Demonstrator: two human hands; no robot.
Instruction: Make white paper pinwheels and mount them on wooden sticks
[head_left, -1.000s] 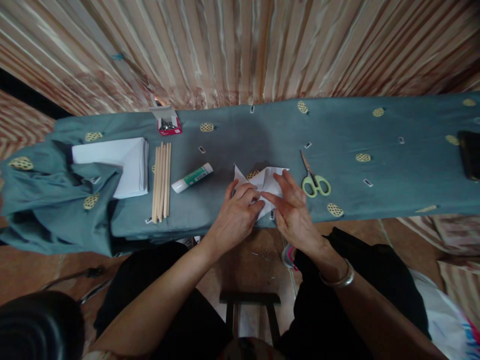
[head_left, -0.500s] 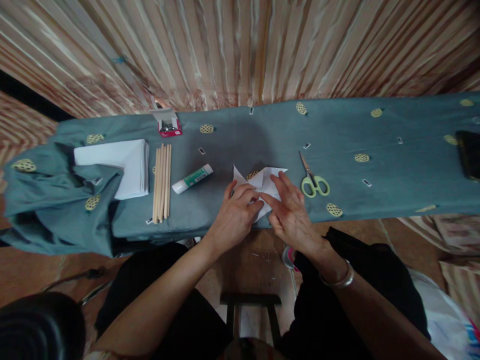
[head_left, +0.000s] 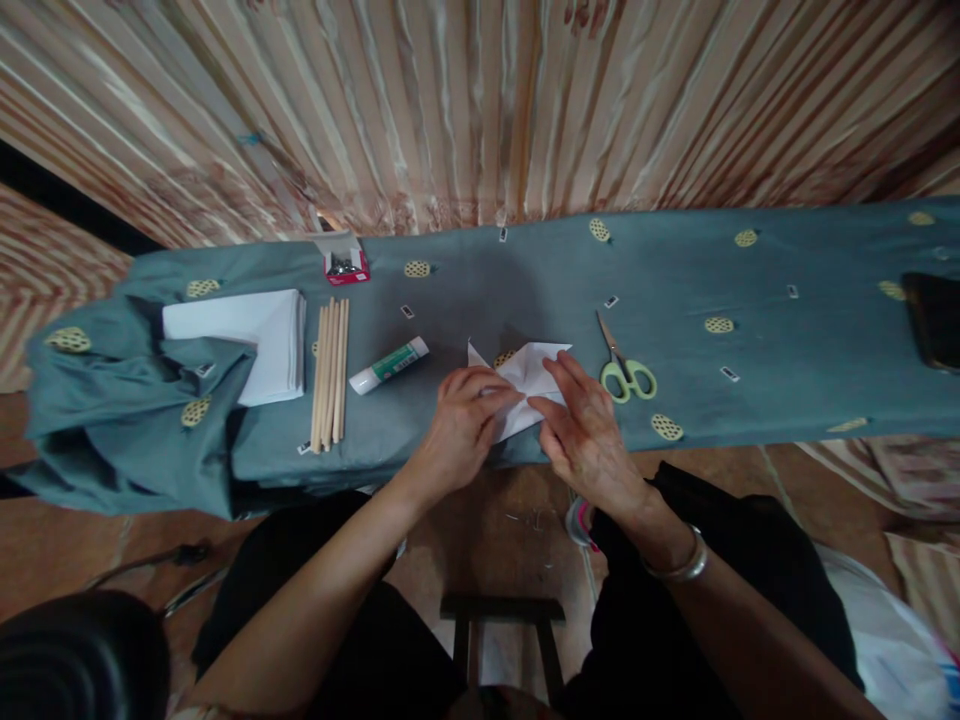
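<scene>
A folded white paper (head_left: 529,375) lies near the front edge of a table covered with a teal cloth (head_left: 787,340). My left hand (head_left: 461,430) presses down on the paper's left part, fingers curled over a fold. On the paper's right part rests my right hand (head_left: 585,435), its fingertips meeting the left hand's at the middle crease. Much of the paper is hidden under both hands.
Green-handled scissors (head_left: 626,370) lie just right of the paper. A glue stick (head_left: 388,365), a bundle of wooden sticks (head_left: 330,372), a stack of white paper (head_left: 247,335) and a small red box (head_left: 343,262) are to the left. A dark object (head_left: 934,320) sits far right.
Both hands stay on the paper; the fingers have shifted slightly along the fold. The view has tilted a little, moving the table lower in the picture.
</scene>
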